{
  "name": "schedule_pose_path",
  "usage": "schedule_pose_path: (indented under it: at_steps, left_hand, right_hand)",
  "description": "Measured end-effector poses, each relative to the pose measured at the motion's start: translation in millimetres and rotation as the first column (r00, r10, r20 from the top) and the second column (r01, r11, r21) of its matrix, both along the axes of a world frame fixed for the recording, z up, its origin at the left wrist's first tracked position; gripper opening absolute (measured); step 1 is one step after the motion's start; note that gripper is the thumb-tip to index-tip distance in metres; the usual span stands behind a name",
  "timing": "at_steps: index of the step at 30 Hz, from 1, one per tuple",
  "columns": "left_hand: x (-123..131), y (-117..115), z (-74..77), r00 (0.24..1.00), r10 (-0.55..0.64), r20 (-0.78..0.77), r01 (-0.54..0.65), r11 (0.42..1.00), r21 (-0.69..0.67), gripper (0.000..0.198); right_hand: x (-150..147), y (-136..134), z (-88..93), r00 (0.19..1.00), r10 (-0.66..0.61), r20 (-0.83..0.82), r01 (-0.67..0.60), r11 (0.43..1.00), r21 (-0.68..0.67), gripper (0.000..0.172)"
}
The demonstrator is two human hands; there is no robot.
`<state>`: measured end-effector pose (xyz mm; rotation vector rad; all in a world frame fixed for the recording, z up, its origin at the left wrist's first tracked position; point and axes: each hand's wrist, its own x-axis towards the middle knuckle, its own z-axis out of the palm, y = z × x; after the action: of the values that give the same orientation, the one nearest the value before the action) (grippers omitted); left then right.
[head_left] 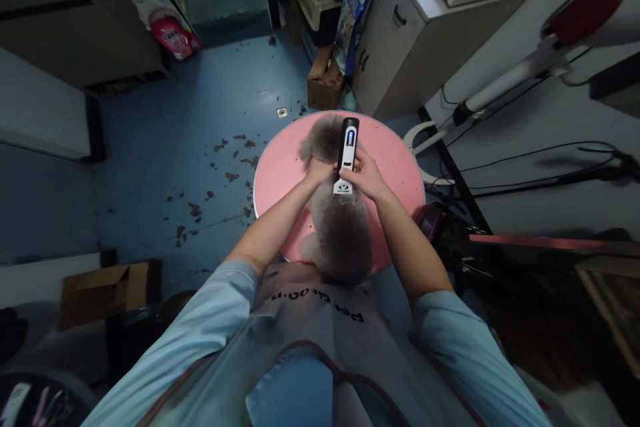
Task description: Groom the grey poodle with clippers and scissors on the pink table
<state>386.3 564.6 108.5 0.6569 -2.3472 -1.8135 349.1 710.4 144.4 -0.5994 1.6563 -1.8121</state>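
Observation:
On the round pink grooming table (pixel 275 180) is a small fluffy grey dog (pixel 345 240), its head at the far side and its body toward my apron. My right hand (pixel 367 175) is wrapped round a black-and-white hair clipper (pixel 347 150) with a small lit display. The clipper's blade end points toward me and lies at the fur of the dog's back. My left hand (pixel 320 170) grips the dog around the neck, just behind its head; its fingertips are partly hidden by fur and the clipper.
Tufts of cut hair (pixel 195 209) litter the blue floor (pixel 140 167) on the left. Beyond the table are a cardboard box (pixel 325 83) and a cabinet (pixel 395 40). A white jointed arm (pixel 500 87) leans in from the right. Another open carton (pixel 105 290) stands at lower left.

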Motion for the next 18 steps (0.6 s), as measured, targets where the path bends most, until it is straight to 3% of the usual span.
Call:
schedule_pose_path:
  at_steps: [4, 9, 12, 16, 18]
  left_hand:
    - [1, 0, 3.5, 1.0, -0.002, 0.003, 0.002, 1.0, 0.003, 0.053]
    - [0, 5, 10.3, 0.993, 0.041, 0.11, -0.044, 0.999, 0.024, 0.033]
    - [2, 6, 12.7, 0.994, 0.062, 0.094, -0.067, 0.996, 0.052, 0.045]
    - [8, 4, 9.6, 0.999, 0.038, 0.009, -0.038, 0.999, -0.005, 0.068]
    - [10, 3, 5.6, 1.0, 0.012, -0.017, -0.013, 0.999, -0.05, 0.08]
  right_hand:
    - [16, 14, 3.6, 0.998, 0.053, 0.04, -0.054, 0.998, 0.014, 0.058]
    - [35, 28, 10.3, 0.994, 0.093, 0.054, -0.094, 0.995, 0.015, 0.059]
    - [54, 44, 17.6, 0.988, 0.132, 0.074, -0.134, 0.991, 0.01, 0.057]
    - [62, 72, 26.5, 0.935, 0.33, 0.129, -0.327, 0.944, -0.041, 0.063]
    - [50, 77, 27.7, 0.954, 0.276, 0.115, -0.268, 0.96, -0.081, 0.068]
